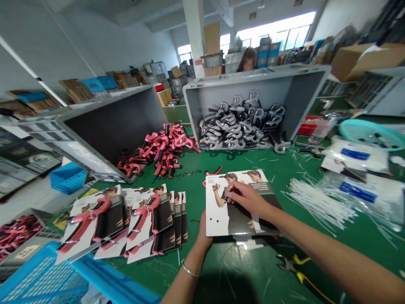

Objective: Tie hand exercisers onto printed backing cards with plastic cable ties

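Note:
My left hand (205, 228) grips the left edge of a printed backing card (218, 219), its fingers mostly hidden behind the card. The card has punched holes and a picture of a person; more cards overlap to its right and below. My right hand (245, 196) is over the card's face, fingertips pinched near a hole; what they hold, if anything, is too small to tell. A pink hand grip (215, 172) lies just behind the card. To the left, carded pink hand grips (144, 217) rest in overlapping piles.
A tipped grey crate (110, 122) spills pink hand grips (164, 145); another crate (287, 84) holds grey ones (234, 124). White cable ties (319, 202) and bags (357, 156) lie right. Yellow-handled cutters (299, 272) are near my right forearm. A blue basket (47, 274) stands front left.

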Demonstrator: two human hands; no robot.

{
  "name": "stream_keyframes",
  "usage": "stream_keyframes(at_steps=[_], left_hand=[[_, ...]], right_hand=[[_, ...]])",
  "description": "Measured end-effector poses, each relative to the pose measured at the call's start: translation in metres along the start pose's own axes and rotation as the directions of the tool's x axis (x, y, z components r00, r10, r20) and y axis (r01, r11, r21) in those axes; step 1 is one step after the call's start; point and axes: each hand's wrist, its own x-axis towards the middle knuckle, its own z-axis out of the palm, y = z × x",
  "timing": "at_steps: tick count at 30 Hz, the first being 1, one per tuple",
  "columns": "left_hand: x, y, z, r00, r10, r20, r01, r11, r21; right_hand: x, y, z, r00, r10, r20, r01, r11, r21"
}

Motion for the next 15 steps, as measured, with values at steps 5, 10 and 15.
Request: stream_keyframes(at_steps=[5, 10, 15], left_hand=[[-0.026, 0.005, -0.028, 0.989, 0.028, 0.142, -0.043, 0.994, 0.103], [-0.045, 0.003, -0.041, 0.953, 0.123, 0.276, -0.188, 0.957, 0.223], [-0.016, -0.009, -0.012, 0.987, 0.157, 0.040, -0.159, 0.986, 0.051]], right_hand=[[-0.001, 0.006, -0.001, 0.999, -0.004, -0.040, 0.003, 1.000, -0.030], [0.002, 0.012, 0.001, 1.000, -0.004, -0.009, 0.004, 0.997, -0.081], [0.004, 0.016, 0.004, 0.997, -0.066, -0.049, 0.049, 0.957, -0.287]])
